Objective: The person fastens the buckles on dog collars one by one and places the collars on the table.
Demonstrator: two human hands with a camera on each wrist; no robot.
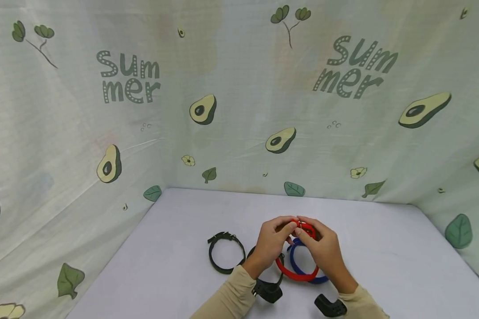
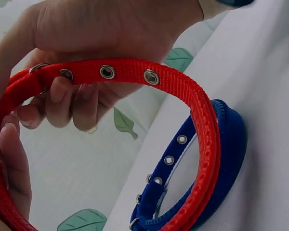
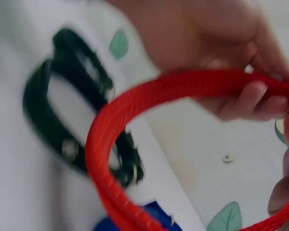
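Both hands hold a red collar up over the table, its loop hanging toward me. My left hand grips the upper part of the strap from the left, thumb on top. From the right, my right hand pinches the same part, close to the left fingertips. Metal eyelets and a ring show on the red strap in the left wrist view. Beneath it a blue collar with eyelets lies on the table, partly covered by the red loop.
Left of the hands lies a dark green collar. Another dark collar is partly hidden under my left hand and wrist. The white table meets a hanging cloth with avocado prints behind and at both sides.
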